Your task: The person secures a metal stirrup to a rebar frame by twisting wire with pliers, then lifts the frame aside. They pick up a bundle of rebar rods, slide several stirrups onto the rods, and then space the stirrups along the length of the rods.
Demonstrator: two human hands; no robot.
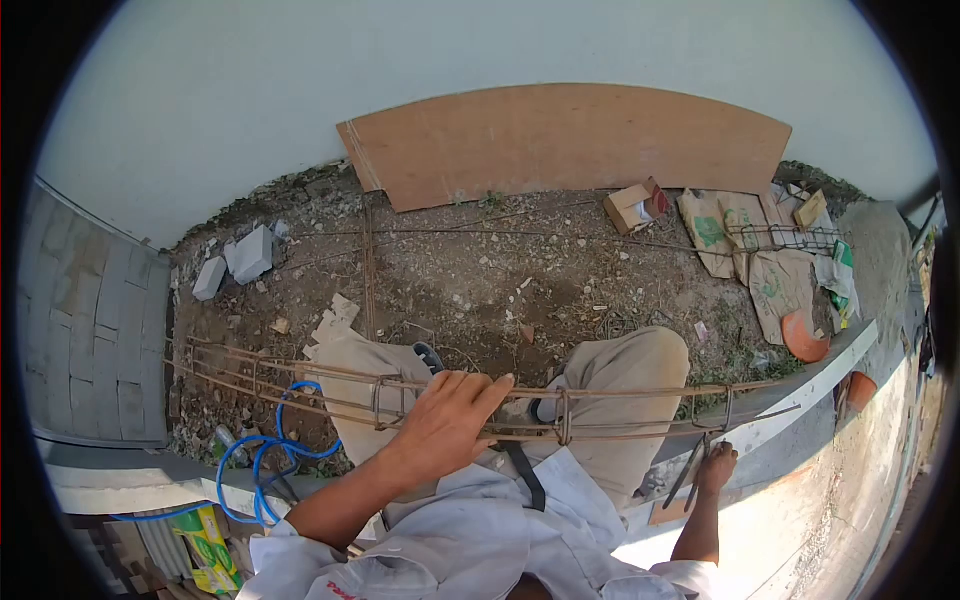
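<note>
Item: long, narrow cage of rust-brown steel rods with square wire ties [564,418], lying crosswise over the knees of the beige trousers [640,375], above the near edge of the stony brown ground [480,270]. Its left end reaches toward the ground's left edge; its right end overlies the pale concrete ledge [850,347].

Left hand [445,420]: laid over the middle of the cage, fingers curled around its rods.

Right hand [718,467]: below the cage's right part, fingers closed on dark metal pincers [683,478], whose head is at the lower rods.

Blue flexible hose [270,440]: looped at the ground's near left corner, beside the left part of the cage.

Grey block wall [100,330]: along the left edge.

White rectangular blocks [250,253]: toward the far left corner.

Large brown flat board [580,140]: along the far edge, against the white wall [480,50].

Open brown cardboard box [628,212]: just before the board's right half.

Flattened brown paper sacks with green print [778,285]: toward the far right corner.

Orange curved piece [803,338]: at the right edge, beside the ledge.
</note>
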